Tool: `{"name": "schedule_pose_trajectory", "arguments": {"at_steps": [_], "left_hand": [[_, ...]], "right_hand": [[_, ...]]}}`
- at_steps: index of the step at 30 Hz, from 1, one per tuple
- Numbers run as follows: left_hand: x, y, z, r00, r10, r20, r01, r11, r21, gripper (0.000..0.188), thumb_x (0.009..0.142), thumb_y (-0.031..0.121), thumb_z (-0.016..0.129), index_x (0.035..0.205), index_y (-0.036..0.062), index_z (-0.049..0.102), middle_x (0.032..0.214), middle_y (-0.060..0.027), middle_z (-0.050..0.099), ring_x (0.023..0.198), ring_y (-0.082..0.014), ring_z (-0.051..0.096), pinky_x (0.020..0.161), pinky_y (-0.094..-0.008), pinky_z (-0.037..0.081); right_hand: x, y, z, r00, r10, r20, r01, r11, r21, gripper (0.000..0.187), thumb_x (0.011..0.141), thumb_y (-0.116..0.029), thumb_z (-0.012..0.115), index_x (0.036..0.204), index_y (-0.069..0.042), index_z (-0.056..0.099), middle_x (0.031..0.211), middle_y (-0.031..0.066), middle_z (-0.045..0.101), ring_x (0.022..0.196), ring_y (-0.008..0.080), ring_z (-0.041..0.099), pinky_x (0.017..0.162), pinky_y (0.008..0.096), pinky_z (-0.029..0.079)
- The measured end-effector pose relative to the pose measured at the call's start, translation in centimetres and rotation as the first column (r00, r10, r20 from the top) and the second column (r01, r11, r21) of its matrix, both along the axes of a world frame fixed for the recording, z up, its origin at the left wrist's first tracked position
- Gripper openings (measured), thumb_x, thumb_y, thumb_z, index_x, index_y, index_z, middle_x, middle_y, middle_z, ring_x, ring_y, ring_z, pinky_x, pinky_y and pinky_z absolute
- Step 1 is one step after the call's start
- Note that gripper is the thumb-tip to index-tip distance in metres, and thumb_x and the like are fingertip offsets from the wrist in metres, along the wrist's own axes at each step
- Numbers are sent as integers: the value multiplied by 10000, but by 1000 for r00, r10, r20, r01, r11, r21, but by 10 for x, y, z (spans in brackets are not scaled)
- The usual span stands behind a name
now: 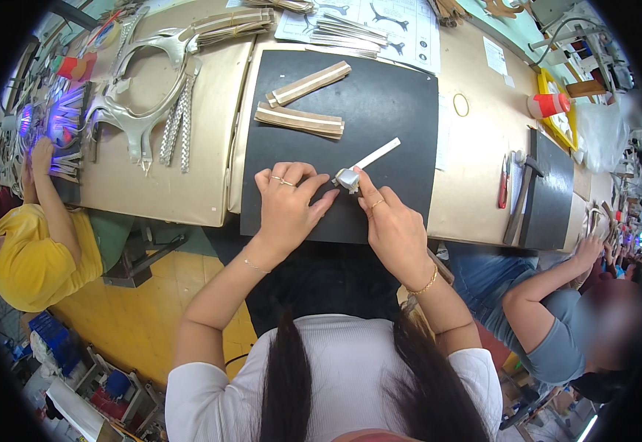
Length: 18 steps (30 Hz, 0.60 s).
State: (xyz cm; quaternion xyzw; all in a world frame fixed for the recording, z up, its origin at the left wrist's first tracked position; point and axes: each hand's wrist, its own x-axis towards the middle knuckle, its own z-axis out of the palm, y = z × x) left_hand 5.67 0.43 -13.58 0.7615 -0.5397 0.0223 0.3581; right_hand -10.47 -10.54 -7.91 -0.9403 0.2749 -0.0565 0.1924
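Above a black work mat (387, 96), my right hand (395, 228) pinches a small crumpled white and grey piece (347, 179) between thumb and forefinger. A narrow white strip (378, 152) slants up and right from beside that piece; whether the two are joined I cannot tell. My left hand (288, 202) is close by on the left, its fingers bent, thumb and forefinger apart at the piece's edge. Nothing shows between them. Farther up the mat lie two stacks of brown strips with white bands, an upper stack (308, 83) and a lower stack (300, 121).
Silver-grey shoe straps (140, 121) spread over the left table, beside a person in yellow (37, 254). Printed sheets (409, 37) and more strips lie at the far edge. On the right are a hammer (525, 188), a red-handled tool (504, 184), a red-and-white container (548, 105) and another person (549, 324).
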Motion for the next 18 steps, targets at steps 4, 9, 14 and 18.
{"name": "schedule_pose_trajectory", "arguments": {"at_steps": [4,9,14,18], "left_hand": [[-12,-6,0,985,103,-137,-98,994,45,178,730,147,852,886,129,768,940,38,620,959,-182,550,879,-375,320],[-13,-7,-1,980,114,-162,-110,993,34,144,725,132,842,848,126,766,940,38,617,970,-188,546,880,-380,321],[-13,-8,-1,983,111,-146,-107,994,30,126,721,120,835,821,118,758,938,37,616,961,-188,547,879,-378,325],[-14,-8,-2,989,104,-109,-105,995,-1,124,700,100,831,785,114,741,929,38,622,948,-191,554,865,-380,331]], "right_hand": [[-1,1,-1,1000,-5,14,5,1000,-2,481,1006,-184,618,1482,-163,550,782,78,559,581,262,633,546,387,541],[0,0,1,1000,-3,-5,3,1000,1,480,1008,-184,614,1482,-161,549,790,77,564,593,262,637,551,388,541],[-3,4,8,990,-30,136,24,998,50,476,1009,-179,612,1480,-161,552,805,80,572,609,263,642,553,389,537],[-1,8,7,996,-35,84,32,999,34,483,1004,-172,619,1481,-156,552,810,83,574,611,265,640,554,390,534]]}}
